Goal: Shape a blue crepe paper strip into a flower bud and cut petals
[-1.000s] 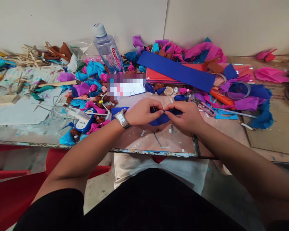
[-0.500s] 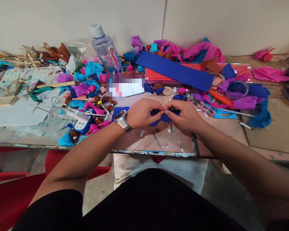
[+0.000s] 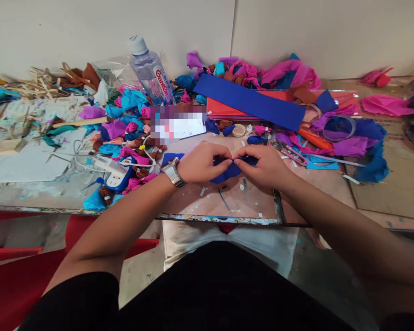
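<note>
A piece of dark blue crepe paper [image 3: 229,173] is pinched between both my hands just above the table. My left hand [image 3: 204,161], with a metal watch [image 3: 173,173] on its wrist, grips the paper's edge between thumb and forefinger. Close beside it, my right hand [image 3: 261,164] pinches the same edge, the fingertips of both hands nearly touching. Part of the paper is hidden behind my fingers. Another blue piece [image 3: 172,158] shows beyond my left wrist. Just past the hands lie a phone [image 3: 189,126] and a small round tape roll [image 3: 239,130].
A water bottle [image 3: 152,73] stands among crumpled coloured paper. A long blue paper strip [image 3: 251,101] lies across red sheets [image 3: 224,106]. Right of my hands are a pink utility knife [image 3: 291,154] and a clear tape roll [image 3: 338,128]. A power strip [image 3: 119,177] sits at left.
My fingertips have shifted very slightly along the blue paper's edge, and the paper's lower edge has changed shape a little. Both hands keep their pinch.
</note>
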### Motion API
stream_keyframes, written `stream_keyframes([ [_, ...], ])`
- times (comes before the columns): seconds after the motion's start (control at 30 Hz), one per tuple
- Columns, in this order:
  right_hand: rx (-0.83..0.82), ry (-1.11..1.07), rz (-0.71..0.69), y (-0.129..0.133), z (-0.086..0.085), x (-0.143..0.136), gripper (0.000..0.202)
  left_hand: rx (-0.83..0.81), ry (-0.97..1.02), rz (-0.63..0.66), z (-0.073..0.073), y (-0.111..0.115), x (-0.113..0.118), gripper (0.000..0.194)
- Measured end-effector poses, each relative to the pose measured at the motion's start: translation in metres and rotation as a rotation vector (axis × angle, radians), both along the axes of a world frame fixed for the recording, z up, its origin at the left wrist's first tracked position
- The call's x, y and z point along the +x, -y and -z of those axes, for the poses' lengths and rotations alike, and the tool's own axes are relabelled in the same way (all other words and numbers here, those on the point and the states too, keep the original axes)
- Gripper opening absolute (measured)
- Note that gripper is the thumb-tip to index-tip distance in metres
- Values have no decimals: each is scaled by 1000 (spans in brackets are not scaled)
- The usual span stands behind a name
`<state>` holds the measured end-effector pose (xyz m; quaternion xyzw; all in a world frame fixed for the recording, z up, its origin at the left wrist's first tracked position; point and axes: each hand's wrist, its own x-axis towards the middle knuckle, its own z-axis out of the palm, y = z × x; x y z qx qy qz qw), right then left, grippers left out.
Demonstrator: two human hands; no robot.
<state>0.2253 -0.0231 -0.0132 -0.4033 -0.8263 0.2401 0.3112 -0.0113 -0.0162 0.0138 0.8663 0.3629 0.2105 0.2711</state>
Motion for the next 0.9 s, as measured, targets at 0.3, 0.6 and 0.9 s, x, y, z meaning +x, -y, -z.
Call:
stream_keyframes([
  [0.3, 112, -26, 50, 0, -2, 3, 9, -26, 10, -11, -2, -5, -5, 30],
  [0.6, 92, -11, 71, 0, -8, 5, 6, -9, -14, -59, -13, -5, -6, 21],
  [0.9, 80, 4, 99, 0, -9, 6, 7, 189, -238, -200, -16, -9, -17, 24],
])
